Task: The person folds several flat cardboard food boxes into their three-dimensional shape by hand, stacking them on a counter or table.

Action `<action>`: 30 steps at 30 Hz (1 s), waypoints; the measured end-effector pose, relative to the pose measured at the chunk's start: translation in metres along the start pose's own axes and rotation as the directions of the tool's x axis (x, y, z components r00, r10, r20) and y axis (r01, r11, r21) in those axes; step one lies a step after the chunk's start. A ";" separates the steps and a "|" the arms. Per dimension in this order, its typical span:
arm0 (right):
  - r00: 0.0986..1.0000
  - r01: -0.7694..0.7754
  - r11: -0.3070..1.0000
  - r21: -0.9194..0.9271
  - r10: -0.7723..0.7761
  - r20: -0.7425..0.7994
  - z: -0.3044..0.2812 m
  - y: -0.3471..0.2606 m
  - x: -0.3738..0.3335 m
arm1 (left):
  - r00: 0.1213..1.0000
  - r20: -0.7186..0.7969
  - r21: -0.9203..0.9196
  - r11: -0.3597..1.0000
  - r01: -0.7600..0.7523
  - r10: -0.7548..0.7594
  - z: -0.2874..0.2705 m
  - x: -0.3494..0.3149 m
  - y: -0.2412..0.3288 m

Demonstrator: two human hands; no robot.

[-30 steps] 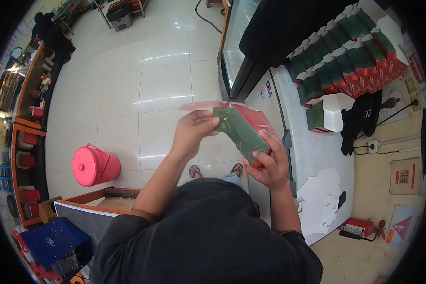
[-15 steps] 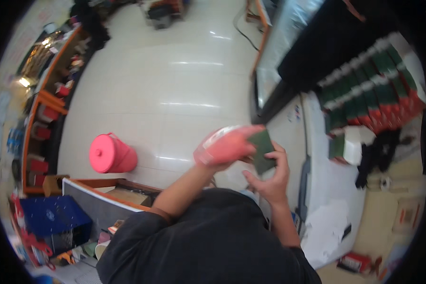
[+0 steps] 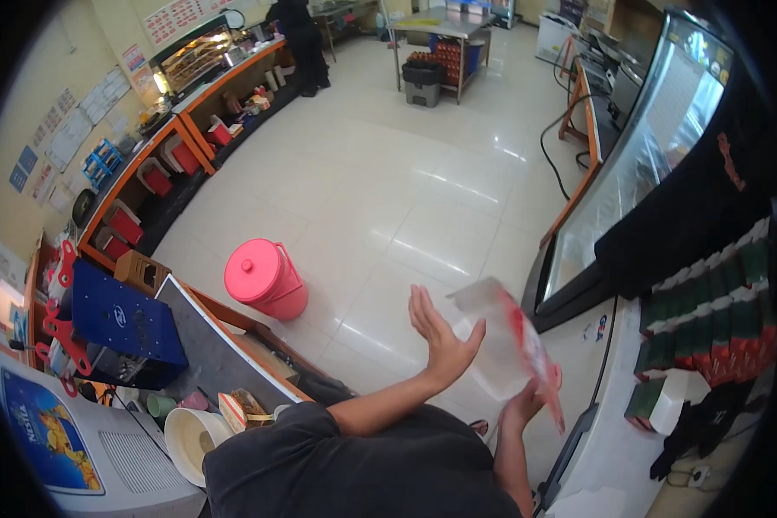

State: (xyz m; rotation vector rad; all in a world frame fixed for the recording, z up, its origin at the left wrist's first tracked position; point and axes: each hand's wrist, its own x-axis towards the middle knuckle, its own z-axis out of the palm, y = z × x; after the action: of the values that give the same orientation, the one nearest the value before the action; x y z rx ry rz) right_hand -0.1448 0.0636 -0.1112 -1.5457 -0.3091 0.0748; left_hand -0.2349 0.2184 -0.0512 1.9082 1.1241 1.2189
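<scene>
My right hand (image 3: 523, 407) grips the lower edge of a red and white paper carton (image 3: 502, 350), which is smeared by motion. Its whitish interior is turned toward my left hand, and the red printed side faces away to the right. My left hand (image 3: 443, 344) is held up just left of the carton, fingers stretched and thumb apart, with nothing in it. On the white surface to the right stand rows of similar red and green cartons (image 3: 708, 324). A single carton with a white open end (image 3: 669, 399) sits in front of them.
A pink lidded bucket (image 3: 268, 278) stands on the tiled floor. To the left is a counter (image 3: 224, 345) with a blue box (image 3: 128, 319) and a cream tub (image 3: 194, 440). A glass-door fridge (image 3: 634, 147) stands at the right. Far off, a person in black (image 3: 300, 43) stands by the shelves.
My left hand has come off the carton and opened. The carton has turned and swung upright in my right hand. My view has tilted up, bringing more of the room in.
</scene>
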 end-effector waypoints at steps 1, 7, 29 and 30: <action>0.982 -0.150 0.986 0.075 0.157 -0.103 0.004 0.002 0.000 | 1.000 -0.019 0.002 1.000 -0.010 0.010 0.002 -0.003 -0.003; 0.962 -0.182 0.947 -0.265 0.228 0.151 0.013 0.006 0.001 | 0.765 0.545 -0.716 0.282 0.638 -0.344 0.020 0.017 -0.024; 0.840 -0.483 0.713 0.509 0.213 0.499 -0.018 -0.139 0.039 | 0.517 0.322 -0.796 0.522 -0.306 0.793 -0.023 0.030 0.038; 0.824 -0.507 0.706 0.494 0.229 0.519 -0.022 -0.145 0.036 | 0.496 0.274 -0.755 0.504 -0.420 0.824 -0.025 0.030 0.048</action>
State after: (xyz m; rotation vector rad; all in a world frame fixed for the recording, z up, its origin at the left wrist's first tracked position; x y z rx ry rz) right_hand -0.1257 0.0465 0.0376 -0.8880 -0.2617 0.7851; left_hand -0.2350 0.2247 0.0102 1.9872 -0.4440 0.9721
